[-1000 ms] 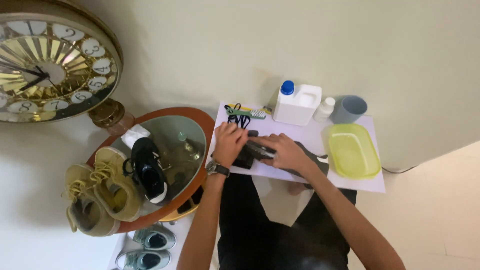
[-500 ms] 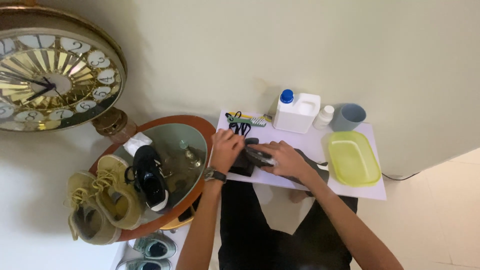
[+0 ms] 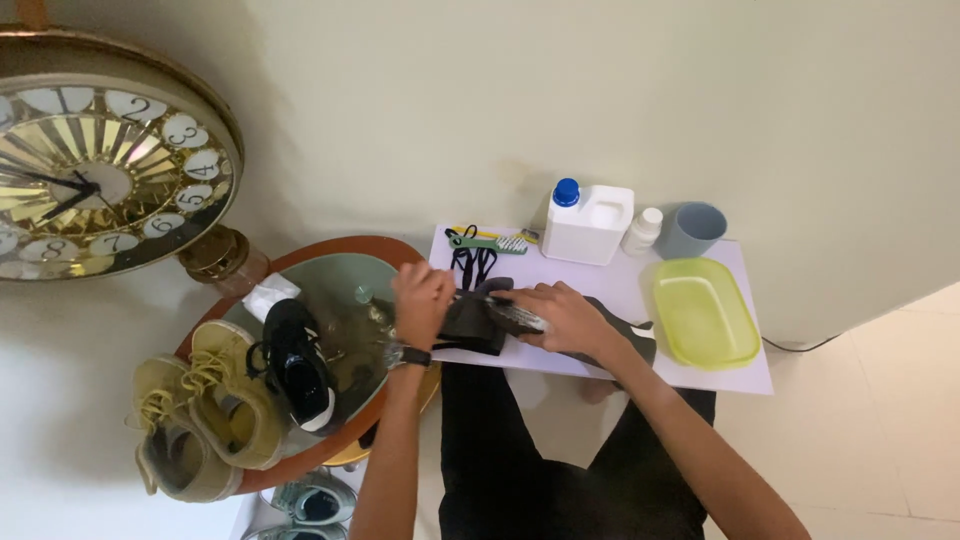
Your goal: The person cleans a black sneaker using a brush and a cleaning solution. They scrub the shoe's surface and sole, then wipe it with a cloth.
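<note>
My left hand point(image 3: 422, 300) grips the near end of a dark grey shoe point(image 3: 470, 325) lying on a white board point(image 3: 620, 290) across my lap. My right hand point(image 3: 562, 315) presses down on the middle of the same shoe; a light patch shows under its fingers, and what it is I cannot tell. The shoe's dark toe with a white edge point(image 3: 640, 340) sticks out to the right of my wrist. Black laces point(image 3: 472, 265) lie just beyond the shoe.
On the board stand a white jug with a blue cap point(image 3: 588, 222), a small white bottle point(image 3: 643, 230), a grey cup point(image 3: 692, 230), a yellow-green tub point(image 3: 704, 312) and a green brush point(image 3: 490, 241). A round glass table point(image 3: 330, 290) at left holds a black shoe point(image 3: 296, 360) and olive shoes point(image 3: 215, 400). A large clock point(image 3: 100, 170) leans nearby.
The view has shifted a little. Both hands stay on the dark shoe, and my left hand has moved slightly left along it.
</note>
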